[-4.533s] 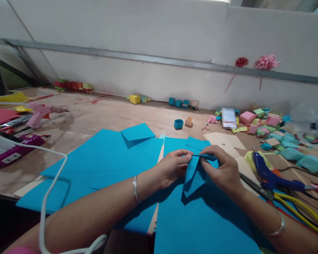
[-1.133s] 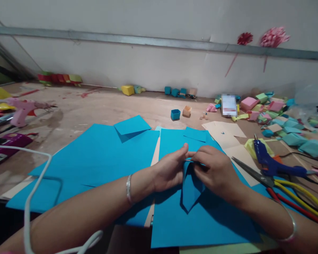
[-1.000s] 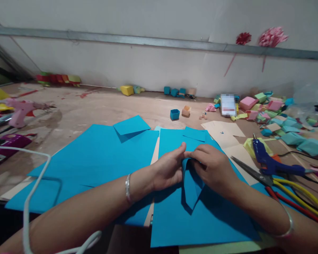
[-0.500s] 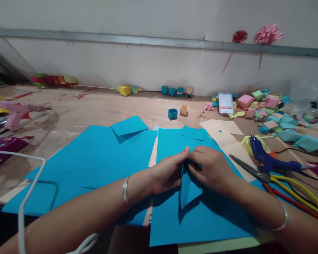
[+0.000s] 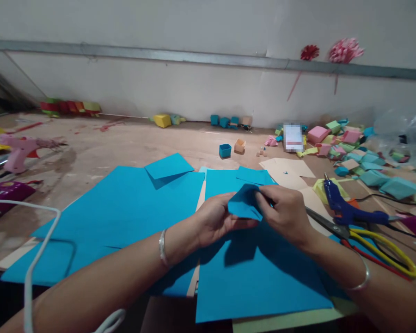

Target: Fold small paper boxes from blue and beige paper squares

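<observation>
A small folded piece of blue paper [image 5: 244, 202] is held above a large blue sheet [image 5: 263, 286]. My left hand [image 5: 217, 219] supports it from the left and below, fingers curled beneath it. My right hand [image 5: 287, 213] pinches its right edge between thumb and fingers. Another large blue sheet [image 5: 125, 208] lies to the left, with a loose folded blue piece [image 5: 169, 167] on its far edge. A smaller blue piece [image 5: 252, 175] rests at the far end of the right sheet.
Scissors [image 5: 377, 249] and a blue glue gun [image 5: 350, 206] lie at the right, before a pile of coloured paper boxes [image 5: 374, 159]. A pink glue gun [image 5: 19, 150] and white cable [image 5: 38, 259] are at the left. Small open boxes, one blue [image 5: 225, 151], stand behind.
The small blue paper has turned from hanging down to lying flatter and higher between my hands. My left fingers have moved beneath it; my right hand still pinches it.
</observation>
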Available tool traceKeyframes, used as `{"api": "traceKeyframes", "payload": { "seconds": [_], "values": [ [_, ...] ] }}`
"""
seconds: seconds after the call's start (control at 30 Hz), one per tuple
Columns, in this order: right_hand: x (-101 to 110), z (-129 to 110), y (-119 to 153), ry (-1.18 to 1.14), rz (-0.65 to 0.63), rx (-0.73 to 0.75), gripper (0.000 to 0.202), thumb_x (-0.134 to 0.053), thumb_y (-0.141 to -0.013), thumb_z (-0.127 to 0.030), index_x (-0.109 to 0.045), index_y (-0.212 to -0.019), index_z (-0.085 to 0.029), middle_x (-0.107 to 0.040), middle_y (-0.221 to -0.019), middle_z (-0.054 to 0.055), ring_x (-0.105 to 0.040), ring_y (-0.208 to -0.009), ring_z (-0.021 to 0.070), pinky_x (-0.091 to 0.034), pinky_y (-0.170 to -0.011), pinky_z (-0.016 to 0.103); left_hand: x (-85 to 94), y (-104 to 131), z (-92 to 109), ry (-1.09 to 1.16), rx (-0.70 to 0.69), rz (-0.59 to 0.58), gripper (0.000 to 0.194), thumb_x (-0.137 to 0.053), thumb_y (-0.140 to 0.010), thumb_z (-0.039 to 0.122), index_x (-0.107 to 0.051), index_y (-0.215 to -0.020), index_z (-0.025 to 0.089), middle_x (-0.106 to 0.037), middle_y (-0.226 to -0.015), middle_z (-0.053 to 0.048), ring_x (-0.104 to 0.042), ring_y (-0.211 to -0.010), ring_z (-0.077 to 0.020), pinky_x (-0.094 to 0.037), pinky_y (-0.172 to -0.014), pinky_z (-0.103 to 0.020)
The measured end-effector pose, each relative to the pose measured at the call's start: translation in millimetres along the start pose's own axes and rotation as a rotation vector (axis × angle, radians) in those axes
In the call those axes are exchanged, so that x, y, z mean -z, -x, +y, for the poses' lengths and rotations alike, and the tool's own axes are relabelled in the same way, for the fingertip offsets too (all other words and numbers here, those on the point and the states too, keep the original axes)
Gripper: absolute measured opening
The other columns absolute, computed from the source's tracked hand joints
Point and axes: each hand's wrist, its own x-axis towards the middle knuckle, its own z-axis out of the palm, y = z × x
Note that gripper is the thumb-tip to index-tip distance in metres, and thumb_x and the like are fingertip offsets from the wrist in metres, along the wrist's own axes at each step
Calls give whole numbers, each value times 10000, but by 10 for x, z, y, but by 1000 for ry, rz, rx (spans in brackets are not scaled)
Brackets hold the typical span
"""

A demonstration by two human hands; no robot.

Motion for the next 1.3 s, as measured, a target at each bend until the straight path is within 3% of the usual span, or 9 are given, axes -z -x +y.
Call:
{"api": "traceKeyframes", "payload": {
  "seconds": [0.07, 0.17, 0.27, 0.37, 0.57, 0.77, 0.93, 1.0, 1.3],
  "values": [
    [-16, 31, -41, -60, -2, -135, 360, -491, -902, -296, -448, -561, -191, -406, -511, -38, -381, -500, 98, -247, -528, 267, -3, -13, -26, -149, -140, 21, 405, -732, -710, 122, -602, -1092, 166, -680, -871, -31, -671, -762, -161, -549, -775, -316],
    [-61, 55, -68, -137, -92, -256, 309, -498, -876, -292, -470, -582, -201, -456, -525, -32, -409, -508, 110, -254, -517, 263, 12, -24, -65, -383, -309, 76, 546, -789, -605, 48, -613, -1099, 201, -672, -925, -24, -650, -773, -146, -537, -740, -280],
    [-96, 37, -55, -182, -158, -273, 171, -493, -837, -240, -540, -677, -207, -567, -618, -8, -475, -553, 130, -286, -530, 262, 40, -37, -82, -407, -348, 80, 317, -761, -679, 128, -628, -964, 170, -661, -917, -46, -641, -738, -140, -536, -716, -296],
    [-99, 13, -44, -134, -195, -298, 203, -476, -854, -277, -504, -662, -216, -549, -581, -10, -463, -525, 134, -266, -521, 269, 48, -39, -81, -382, -364, 15, 161, -680, -773, 195, -601, -908, 158, -646, -831, -49, -648, -726, -153, -540, -719, -326],
    [-84, 21, -67, -87, -255, -407, 440, -371, -940, -440, -422, -561, -223, -521, -524, 12, -461, -509, 147, -247, -541, 294, 25, 2, -86, -536, -422, 2, 568, -789, -627, 149, -504, -1116, 188, -628, -916, -43, -644, -816, -189, -526, -648, -300],
    [-93, -36, -28, -101, -319, -362, 408, -372, -935, -428, -410, -584, -224, -516, -548, 9, -462, -518, 150, -258, -539, 293, 89, -34, -70, -826, -483, 236, 314, -746, -720, 322, -537, -903, 177, -591, -748, -8, -574, -700, -164, -446, -573, -279],
    [-81, -43, -32, -115, -148, -306, 168, -485, -878, -378, -502, -850, -213, -611, -780, 35, -562, -670, 178, -366, -595, 290, 129, -77, -57, -730, -539, 123, 275, -674, -798, 312, -584, -1018, 174, -655, -941, -72, -603, -833, -186, -479, -690, -313],
    [-80, -37, -38, -198, -73, -299, 173, -517, -859, -343, -508, -959, -203, -631, -896, 53, -601, -753, 185, -425, -644, 296, 137, -87, -59, -718, -542, 123, 283, -670, -802, 312, -591, -1035, 172, -660, -990, -89, -609, -868, -196, -485, -712, -322],
    [-81, -1, -44, -359, -57, -216, 123, -490, -856, -219, -594, -918, -199, -643, -976, 64, -610, -884, 195, -505, -711, 315, 103, -44, -50, -731, -532, 79, 306, -650, -828, 342, -569, -1068, 171, -650, -995, -90, -634, -832, -190, -512, -722, -333]
  ]
}}
